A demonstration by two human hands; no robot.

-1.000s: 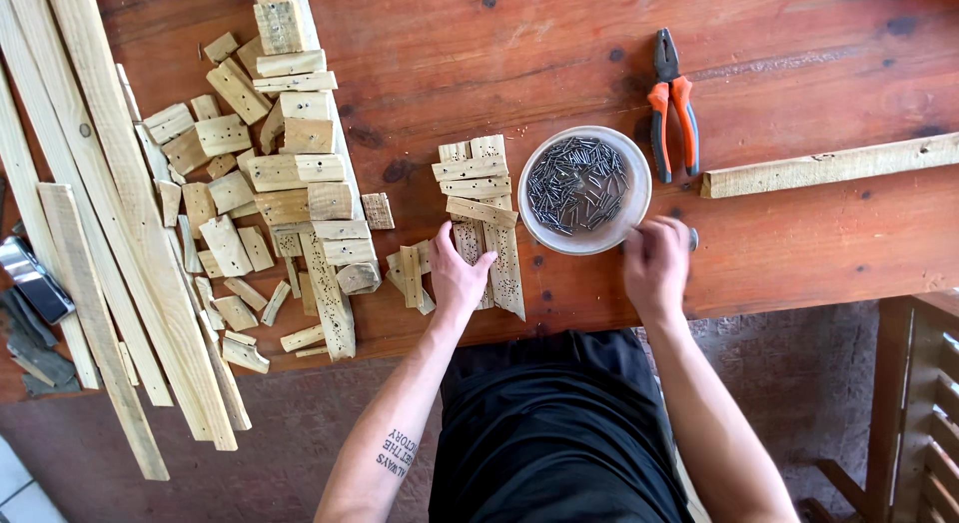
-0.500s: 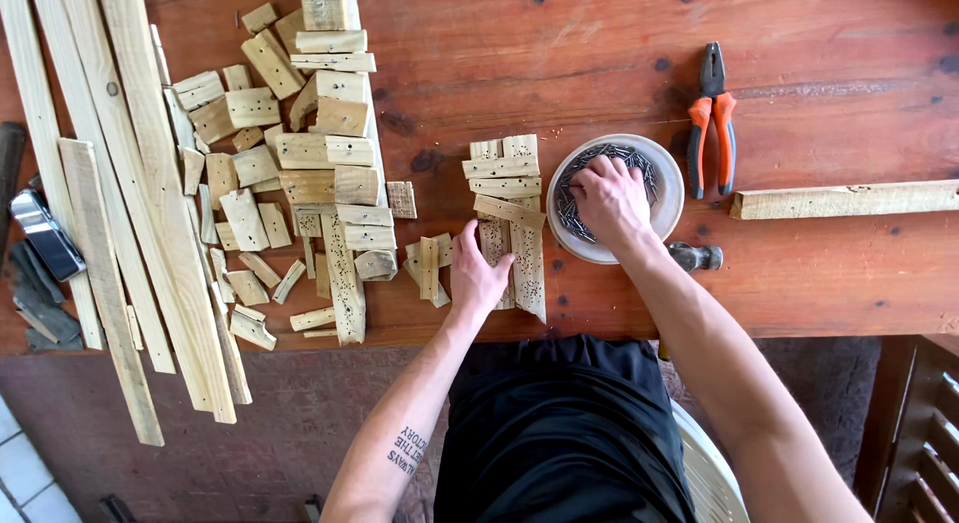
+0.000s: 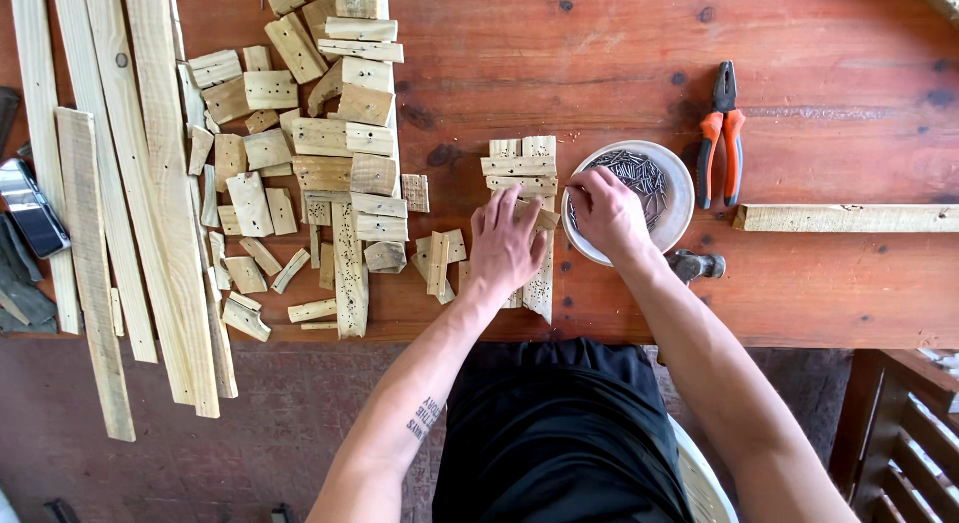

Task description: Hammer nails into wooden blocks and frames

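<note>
L hand [image 3: 506,245] flat on upright wood strips [image 3: 537,283]; R hand [image 3: 606,211] in nail bowl [image 3: 679,198].

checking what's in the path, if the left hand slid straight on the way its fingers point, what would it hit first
The left hand lies flat on pale wooden pieces, fingers pointing away from the person. Straight ahead it would likely first meet the small stack of short pale wooden slats at its fingertips; beyond that, only bare reddish wooden table shows.

One white bowl of nails [image 3: 667,219], one pair of orange-handled pliers [image 3: 721,133], two hands, one phone [image 3: 32,209].
</note>
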